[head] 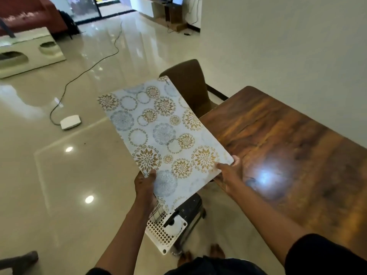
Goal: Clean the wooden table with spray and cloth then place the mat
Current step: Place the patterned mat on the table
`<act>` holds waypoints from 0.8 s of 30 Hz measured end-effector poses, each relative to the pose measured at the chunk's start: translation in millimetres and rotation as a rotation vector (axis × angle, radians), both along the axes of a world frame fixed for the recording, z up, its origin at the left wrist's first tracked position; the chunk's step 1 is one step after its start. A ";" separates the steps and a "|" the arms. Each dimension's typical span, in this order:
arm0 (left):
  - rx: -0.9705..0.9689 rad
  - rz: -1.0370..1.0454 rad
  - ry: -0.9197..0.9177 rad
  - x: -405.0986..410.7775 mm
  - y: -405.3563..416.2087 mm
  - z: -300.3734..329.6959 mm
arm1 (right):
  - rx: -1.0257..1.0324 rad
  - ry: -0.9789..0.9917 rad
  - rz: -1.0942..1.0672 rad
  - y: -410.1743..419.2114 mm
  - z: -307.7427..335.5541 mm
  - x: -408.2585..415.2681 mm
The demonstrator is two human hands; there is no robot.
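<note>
Holding one mat (164, 135), two hands (145, 185).

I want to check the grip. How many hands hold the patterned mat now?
2. The left hand grips the mat at its near left edge; the right hand grips its near right corner, over the wooden table.

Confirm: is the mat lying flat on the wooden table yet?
No. Both hands, left hand and right hand, hold the mat in the air beside the table.
</note>
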State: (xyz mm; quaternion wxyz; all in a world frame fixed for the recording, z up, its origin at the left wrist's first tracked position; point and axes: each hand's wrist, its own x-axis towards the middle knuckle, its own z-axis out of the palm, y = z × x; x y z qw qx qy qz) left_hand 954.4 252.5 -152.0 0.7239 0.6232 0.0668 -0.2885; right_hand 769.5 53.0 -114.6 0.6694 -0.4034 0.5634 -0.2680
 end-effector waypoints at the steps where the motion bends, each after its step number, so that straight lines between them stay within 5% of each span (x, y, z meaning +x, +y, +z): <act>1: -0.001 -0.043 -0.029 1.4 -3.2 -4.8 | -0.078 0.079 -0.024 -4.2 4.1 -9.8; 5: 0.056 -0.241 -0.086 -1.0 -19.6 -5.4 | -0.317 0.385 0.041 -14.7 12.2 -52.0; 10: 0.114 -0.469 -0.114 -10.7 -38.5 -8.5 | -0.307 0.338 0.042 -16.9 14.3 -96.5; 24: 0.103 -0.910 0.039 -84.9 -110.1 -5.3 | -0.174 0.240 -0.522 5.7 4.8 -205.6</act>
